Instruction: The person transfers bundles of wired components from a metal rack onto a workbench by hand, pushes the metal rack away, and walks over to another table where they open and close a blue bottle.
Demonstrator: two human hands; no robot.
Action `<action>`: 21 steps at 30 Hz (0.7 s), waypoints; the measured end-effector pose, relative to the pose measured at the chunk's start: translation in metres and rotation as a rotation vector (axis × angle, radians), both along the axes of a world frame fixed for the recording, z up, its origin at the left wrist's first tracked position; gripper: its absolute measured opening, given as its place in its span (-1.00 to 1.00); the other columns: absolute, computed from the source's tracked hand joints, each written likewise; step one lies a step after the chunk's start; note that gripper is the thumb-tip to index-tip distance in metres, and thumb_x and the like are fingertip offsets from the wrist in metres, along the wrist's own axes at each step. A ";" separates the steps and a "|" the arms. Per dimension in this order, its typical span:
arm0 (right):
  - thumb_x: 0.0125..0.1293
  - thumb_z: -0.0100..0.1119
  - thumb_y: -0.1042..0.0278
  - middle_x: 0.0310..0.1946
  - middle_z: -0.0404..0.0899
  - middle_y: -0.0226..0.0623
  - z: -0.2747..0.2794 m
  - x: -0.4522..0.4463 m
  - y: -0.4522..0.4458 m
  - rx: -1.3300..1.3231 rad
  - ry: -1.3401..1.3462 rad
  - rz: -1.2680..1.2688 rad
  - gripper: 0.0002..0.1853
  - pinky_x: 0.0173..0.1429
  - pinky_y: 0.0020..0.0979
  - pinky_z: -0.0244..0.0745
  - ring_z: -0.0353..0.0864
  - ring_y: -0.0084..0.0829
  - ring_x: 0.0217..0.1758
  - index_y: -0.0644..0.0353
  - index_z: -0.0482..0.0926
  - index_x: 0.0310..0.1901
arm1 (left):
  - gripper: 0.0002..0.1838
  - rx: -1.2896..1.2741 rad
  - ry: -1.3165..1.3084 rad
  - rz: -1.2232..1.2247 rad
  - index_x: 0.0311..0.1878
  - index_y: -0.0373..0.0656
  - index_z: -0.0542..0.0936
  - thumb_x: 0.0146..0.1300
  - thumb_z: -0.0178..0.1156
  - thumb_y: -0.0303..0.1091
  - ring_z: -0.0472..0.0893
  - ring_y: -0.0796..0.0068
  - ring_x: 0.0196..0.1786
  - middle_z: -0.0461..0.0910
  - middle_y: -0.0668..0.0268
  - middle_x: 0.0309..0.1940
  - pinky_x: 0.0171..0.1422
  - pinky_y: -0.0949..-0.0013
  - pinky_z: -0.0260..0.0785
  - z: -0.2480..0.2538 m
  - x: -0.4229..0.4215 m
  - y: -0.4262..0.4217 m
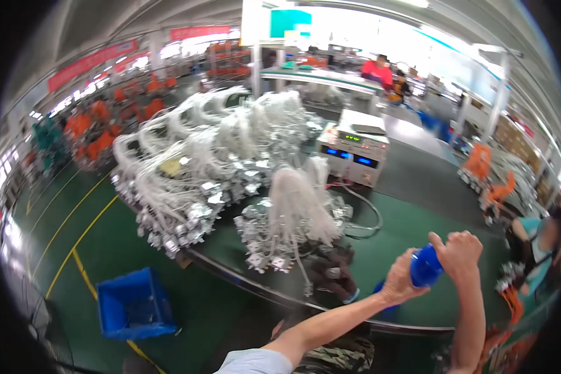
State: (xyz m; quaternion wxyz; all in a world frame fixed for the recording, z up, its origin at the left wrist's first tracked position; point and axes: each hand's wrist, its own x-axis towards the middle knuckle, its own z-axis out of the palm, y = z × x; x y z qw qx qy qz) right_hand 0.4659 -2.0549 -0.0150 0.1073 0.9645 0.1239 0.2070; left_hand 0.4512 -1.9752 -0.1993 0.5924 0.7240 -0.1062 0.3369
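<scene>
Over the front edge of the green-topped table, both hands are at a blue object that looks like a bottle. My left hand is wrapped round it, and more blue shows below that hand. My right hand has curled fingers at its upper right end, thumb raised; the fingers hide what exactly they grip. Left of my left hand lie dark brown gloves. Beyond them is a bundle of white cables with silvery connectors.
A large heap of white cables covers the table's left side. Behind the smaller bundle stands a power supply with lit displays and a grey lead. On the floor is a blue crate. One person sits at right, another farther back.
</scene>
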 end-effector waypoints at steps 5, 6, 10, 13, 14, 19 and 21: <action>0.19 0.10 -0.18 -0.39 0.66 0.02 -0.004 -0.004 -0.004 -0.020 -0.036 0.052 -0.42 -0.06 -0.15 0.52 0.67 -0.04 -0.25 0.32 0.71 -0.37 | 0.14 0.018 0.006 0.086 0.37 -0.25 0.12 -0.31 0.58 -0.22 0.40 -0.12 0.24 0.37 -0.06 0.19 0.34 0.02 0.27 -0.004 0.004 -0.011; 0.16 0.13 -0.11 -0.37 0.66 0.03 -0.004 -0.006 -0.004 0.004 -0.049 0.043 -0.46 -0.05 -0.14 0.52 0.66 -0.03 -0.26 0.35 0.70 -0.34 | 0.14 0.021 -0.004 0.098 0.37 -0.25 0.12 -0.31 0.58 -0.22 0.40 -0.11 0.25 0.37 -0.06 0.19 0.34 0.02 0.26 -0.006 0.007 -0.013; 0.05 0.20 0.11 -0.34 0.64 0.06 -0.006 -0.007 -0.013 0.141 -0.031 0.129 -0.57 -0.05 -0.13 0.51 0.64 -0.04 -0.27 0.37 0.68 -0.25 | 0.13 0.017 0.025 0.094 0.37 -0.25 0.11 -0.29 0.57 -0.22 0.38 -0.10 0.27 0.36 -0.05 0.19 0.36 0.02 0.24 -0.004 0.000 -0.011; -0.05 0.22 0.31 -0.32 0.61 0.02 -0.002 -0.003 -0.028 0.485 0.114 0.379 -0.63 -0.02 -0.12 0.49 0.61 -0.06 -0.26 0.35 0.66 -0.19 | 0.13 0.028 0.016 0.057 0.37 -0.26 0.10 -0.27 0.57 -0.21 0.38 -0.11 0.27 0.36 -0.05 0.19 0.35 0.02 0.24 -0.001 0.000 -0.006; -0.07 0.21 0.41 -0.33 0.61 -0.02 0.001 -0.001 -0.034 0.625 0.279 0.408 -0.67 0.04 -0.12 0.45 0.59 -0.06 -0.25 0.33 0.66 -0.21 | 0.13 0.033 0.018 0.043 0.37 -0.26 0.10 -0.26 0.56 -0.21 0.38 -0.12 0.26 0.36 -0.05 0.19 0.35 0.02 0.24 0.001 -0.002 -0.005; -0.15 0.09 0.62 -0.41 0.58 -0.17 -0.002 0.021 -0.043 0.509 0.305 0.719 -0.67 -0.03 -0.22 0.40 0.51 -0.13 -0.21 0.29 0.64 -0.26 | 0.12 0.021 0.053 -0.024 0.37 -0.19 0.12 -0.28 0.57 -0.22 0.37 -0.07 0.28 0.35 -0.01 0.20 0.37 0.00 0.22 0.004 -0.006 -0.003; -0.20 0.04 0.70 -0.39 0.59 -0.19 0.001 0.022 -0.043 0.190 0.217 0.860 -0.64 0.07 -0.20 0.33 0.50 -0.18 -0.12 0.25 0.64 -0.29 | 0.09 0.024 0.034 0.003 0.35 -0.22 0.14 -0.25 0.57 -0.21 0.40 -0.13 0.23 0.36 -0.07 0.17 0.31 0.03 0.28 0.004 -0.006 -0.001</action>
